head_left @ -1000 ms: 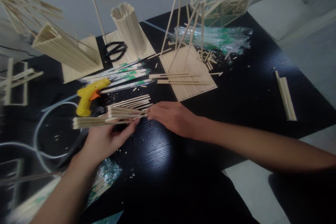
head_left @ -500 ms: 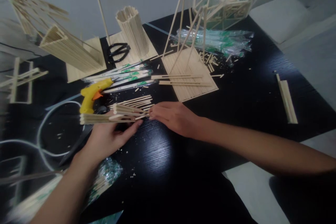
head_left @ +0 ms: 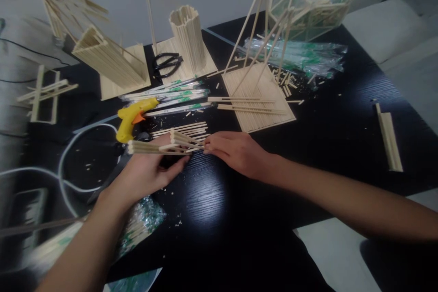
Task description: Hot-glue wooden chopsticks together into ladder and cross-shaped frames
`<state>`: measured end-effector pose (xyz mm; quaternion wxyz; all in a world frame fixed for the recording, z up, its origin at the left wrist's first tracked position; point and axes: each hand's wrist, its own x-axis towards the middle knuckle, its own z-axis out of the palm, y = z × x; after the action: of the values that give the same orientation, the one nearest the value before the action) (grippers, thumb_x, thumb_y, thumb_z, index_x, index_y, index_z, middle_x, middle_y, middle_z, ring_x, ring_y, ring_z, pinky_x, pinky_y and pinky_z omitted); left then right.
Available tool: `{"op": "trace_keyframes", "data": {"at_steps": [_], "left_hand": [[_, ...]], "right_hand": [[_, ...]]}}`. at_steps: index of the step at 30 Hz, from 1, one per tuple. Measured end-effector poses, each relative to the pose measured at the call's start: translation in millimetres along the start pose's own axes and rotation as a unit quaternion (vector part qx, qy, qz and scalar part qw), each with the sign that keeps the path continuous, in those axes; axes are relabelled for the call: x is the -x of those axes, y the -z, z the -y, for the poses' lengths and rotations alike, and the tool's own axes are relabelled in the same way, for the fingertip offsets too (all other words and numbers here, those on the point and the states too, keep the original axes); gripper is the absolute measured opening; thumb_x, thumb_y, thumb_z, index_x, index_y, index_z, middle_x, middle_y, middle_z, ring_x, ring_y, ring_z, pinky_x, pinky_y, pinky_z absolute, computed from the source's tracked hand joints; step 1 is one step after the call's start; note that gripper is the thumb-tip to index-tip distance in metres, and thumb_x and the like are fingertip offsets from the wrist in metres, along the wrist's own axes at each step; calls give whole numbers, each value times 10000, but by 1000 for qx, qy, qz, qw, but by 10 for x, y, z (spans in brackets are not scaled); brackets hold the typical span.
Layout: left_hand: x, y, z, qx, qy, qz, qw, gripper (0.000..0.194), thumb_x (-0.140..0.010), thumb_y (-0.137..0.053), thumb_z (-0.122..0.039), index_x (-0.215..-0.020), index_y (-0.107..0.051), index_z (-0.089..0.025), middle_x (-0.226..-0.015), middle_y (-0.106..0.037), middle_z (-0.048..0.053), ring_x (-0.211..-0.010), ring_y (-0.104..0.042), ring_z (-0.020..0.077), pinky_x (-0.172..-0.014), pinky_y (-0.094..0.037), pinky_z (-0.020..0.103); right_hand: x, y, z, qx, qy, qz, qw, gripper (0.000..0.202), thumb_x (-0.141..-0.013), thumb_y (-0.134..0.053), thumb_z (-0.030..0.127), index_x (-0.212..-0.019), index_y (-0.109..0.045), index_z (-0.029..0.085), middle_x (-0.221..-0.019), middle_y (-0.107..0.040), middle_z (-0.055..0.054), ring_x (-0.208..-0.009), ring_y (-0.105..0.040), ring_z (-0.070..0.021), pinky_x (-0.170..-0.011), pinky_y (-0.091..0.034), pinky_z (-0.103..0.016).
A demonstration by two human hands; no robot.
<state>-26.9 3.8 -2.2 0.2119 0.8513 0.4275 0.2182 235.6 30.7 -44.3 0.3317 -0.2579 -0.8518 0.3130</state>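
Note:
My left hand (head_left: 148,171) is wrapped round a small assembly of joined wooden sticks (head_left: 145,147), which fans out in bundles above the black table. At the assembly's right end, the fingers of my right hand (head_left: 227,148) are pinched on the thin stick ends. Loose sticks (head_left: 185,130) lie in a row just behind both hands. A yellow glue gun (head_left: 132,116) with an orange trigger rests behind my left hand. Right of it are sticks in clear and green wrappers (head_left: 181,96).
Behind stand a stick tube (head_left: 190,39), a leaning stick tower (head_left: 109,61), black scissors (head_left: 166,65) and a stick panel (head_left: 256,96) with upright sticks. Wrappers (head_left: 297,57) lie at the back right, a stick bundle (head_left: 390,141) far right, and a white cable (head_left: 61,164) left.
The camera view has shifted, so the table items appear further right. The stick assembly has turned slightly between my hands, and both hands keep their hold.

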Motion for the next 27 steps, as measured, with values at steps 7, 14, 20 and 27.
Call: {"op": "trace_keyframes", "data": {"at_steps": [7,14,20,27], "left_hand": [[-1,-21,17,9,4,23,1000,237,-971,-677,-206,-1206,-679,-233,-1193,-759,64,-1094,-751,235,-947,-644,372],[18,20,-49,15,25,6,1000,249,-951,-707,-251,-1196,-668,-230,-1156,-750,59,-1059,-746,234,-877,-642,344],[34,2,-43,22,42,-3,999,263,-943,-721,-297,-1192,-682,-222,-1156,-759,71,-1067,-754,262,-875,-639,384],[24,-32,-38,30,33,-28,999,238,-956,-736,-322,-1173,-709,-226,-1149,-781,70,-1054,-759,249,-949,-620,406]], "right_hand": [[-8,9,-9,0,-5,1,1000,156,-1093,-563,195,-1001,-687,173,-1048,-773,-82,-961,-733,-184,-872,-604,-309],[20,-6,-24,1,4,-26,1000,127,-1069,-611,176,-993,-712,194,-1026,-790,-49,-944,-755,-172,-855,-621,-289],[19,-4,-19,-6,21,-38,999,114,-1053,-638,158,-963,-704,184,-1028,-798,-48,-945,-769,-166,-853,-640,-283],[1,-4,-18,-1,31,-50,998,97,-1028,-669,138,-955,-718,178,-1028,-814,-56,-953,-788,-170,-867,-650,-286]]}}
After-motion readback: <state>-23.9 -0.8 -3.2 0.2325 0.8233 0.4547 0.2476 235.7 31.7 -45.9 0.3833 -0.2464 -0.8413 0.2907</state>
